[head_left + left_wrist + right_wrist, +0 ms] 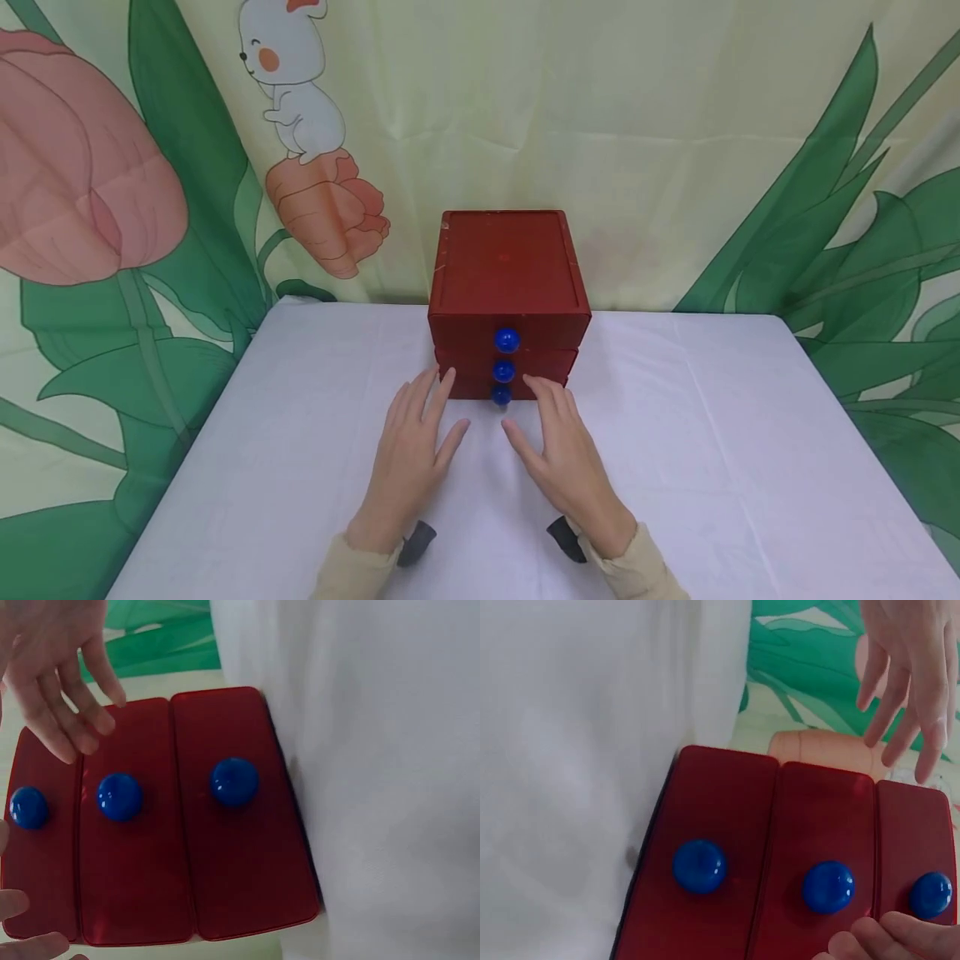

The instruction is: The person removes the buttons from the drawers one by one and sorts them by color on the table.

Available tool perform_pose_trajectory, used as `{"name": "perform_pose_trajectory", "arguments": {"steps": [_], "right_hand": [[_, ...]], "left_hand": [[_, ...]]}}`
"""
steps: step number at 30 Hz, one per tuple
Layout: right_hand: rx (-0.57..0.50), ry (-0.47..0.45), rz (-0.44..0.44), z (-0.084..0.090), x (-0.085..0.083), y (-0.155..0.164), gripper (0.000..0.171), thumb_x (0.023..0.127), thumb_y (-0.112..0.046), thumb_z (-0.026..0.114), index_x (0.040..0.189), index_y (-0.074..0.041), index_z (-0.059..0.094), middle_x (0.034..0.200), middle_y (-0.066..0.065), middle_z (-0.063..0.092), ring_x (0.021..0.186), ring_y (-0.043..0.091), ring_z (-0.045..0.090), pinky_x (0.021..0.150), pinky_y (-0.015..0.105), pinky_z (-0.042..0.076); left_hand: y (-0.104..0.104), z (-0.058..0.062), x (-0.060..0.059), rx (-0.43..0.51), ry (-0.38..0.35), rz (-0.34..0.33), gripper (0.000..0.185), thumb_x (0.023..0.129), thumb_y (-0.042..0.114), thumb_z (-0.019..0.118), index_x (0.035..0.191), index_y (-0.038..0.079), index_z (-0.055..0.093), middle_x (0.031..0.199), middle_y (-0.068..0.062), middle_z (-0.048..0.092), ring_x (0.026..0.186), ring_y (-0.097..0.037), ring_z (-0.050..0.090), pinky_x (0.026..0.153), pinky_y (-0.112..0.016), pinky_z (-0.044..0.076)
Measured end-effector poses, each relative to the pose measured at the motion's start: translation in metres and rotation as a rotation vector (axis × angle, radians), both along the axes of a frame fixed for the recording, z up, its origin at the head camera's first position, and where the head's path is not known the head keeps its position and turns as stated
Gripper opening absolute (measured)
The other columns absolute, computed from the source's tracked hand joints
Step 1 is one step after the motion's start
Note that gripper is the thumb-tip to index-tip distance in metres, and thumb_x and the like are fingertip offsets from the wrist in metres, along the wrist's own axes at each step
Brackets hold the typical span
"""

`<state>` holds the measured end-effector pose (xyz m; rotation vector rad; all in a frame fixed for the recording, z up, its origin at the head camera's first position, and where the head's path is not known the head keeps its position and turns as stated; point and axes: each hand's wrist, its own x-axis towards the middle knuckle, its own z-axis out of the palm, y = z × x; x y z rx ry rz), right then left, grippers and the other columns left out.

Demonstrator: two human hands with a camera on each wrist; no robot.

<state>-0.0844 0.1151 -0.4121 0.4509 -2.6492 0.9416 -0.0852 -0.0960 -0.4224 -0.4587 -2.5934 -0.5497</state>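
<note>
A red wooden box [504,275] with three stacked drawers stands at the back middle of the white table [720,467]. Each drawer has a blue knob: top [506,339], middle [503,371], bottom [501,395]. My left hand [416,433] lies flat and open just in front of the box, its fingertips close to the bottom drawer's left side. My right hand [558,442] lies the same way on the right. Neither holds anything. Both wrist views show the drawer fronts [240,817] [712,862] turned sideways and shut, with straight fingers [67,697] [900,697] hovering near them.
A cloth backdrop [675,125] printed with leaves, a rabbit and a carrot hangs right behind the box. The table's left edge [202,450] and right edge [847,425] fall away to the cloth.
</note>
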Motion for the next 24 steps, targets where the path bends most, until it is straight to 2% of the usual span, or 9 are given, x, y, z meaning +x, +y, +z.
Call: {"name": "perform_pose_trajectory", "arguments": {"steps": [5, 12, 18, 24], "right_hand": [[-0.154, -0.036, 0.018, 0.005, -0.005, -0.004, 0.055, 0.097, -0.037, 0.062, 0.139, -0.005, 0.049, 0.132, 0.004, 0.053, 0.121, 0.017, 0.05, 0.099, 0.043, 0.05], [-0.289, -0.068, 0.07, 0.006, -0.016, -0.008, 0.048, 0.098, -0.033, 0.062, 0.136, -0.005, 0.05, 0.123, 0.006, 0.055, 0.115, 0.017, 0.053, 0.096, 0.044, 0.051], [-0.383, -0.107, 0.097, 0.011, -0.024, -0.01, 0.043, 0.1, -0.03, 0.059, 0.133, -0.003, 0.051, 0.121, 0.009, 0.056, 0.11, 0.019, 0.054, 0.094, 0.042, 0.051], [-0.435, -0.17, 0.097, 0.017, -0.03, -0.011, 0.045, 0.101, -0.033, 0.057, 0.135, -0.005, 0.05, 0.122, 0.008, 0.057, 0.108, 0.016, 0.056, 0.09, 0.034, 0.053]], "left_hand": [[-0.001, 0.007, -0.005, 0.083, 0.058, -0.009, 0.071, 0.094, 0.032, 0.067, 0.156, 0.019, 0.034, 0.153, -0.012, 0.043, 0.138, -0.028, 0.044, 0.111, -0.051, 0.04], [-0.004, 0.014, -0.017, 0.174, 0.151, -0.015, 0.065, 0.094, 0.027, 0.067, 0.151, 0.013, 0.041, 0.147, -0.01, 0.049, 0.131, -0.027, 0.051, 0.104, -0.047, 0.048], [-0.006, 0.026, -0.025, 0.23, 0.15, -0.009, 0.059, 0.096, 0.027, 0.063, 0.149, 0.011, 0.044, 0.146, -0.01, 0.05, 0.132, -0.026, 0.05, 0.106, -0.045, 0.046], [-0.006, 0.038, -0.037, 0.301, 0.115, -0.002, 0.055, 0.099, 0.028, 0.059, 0.149, 0.011, 0.044, 0.147, -0.008, 0.049, 0.135, -0.023, 0.048, 0.106, -0.045, 0.046]]}}
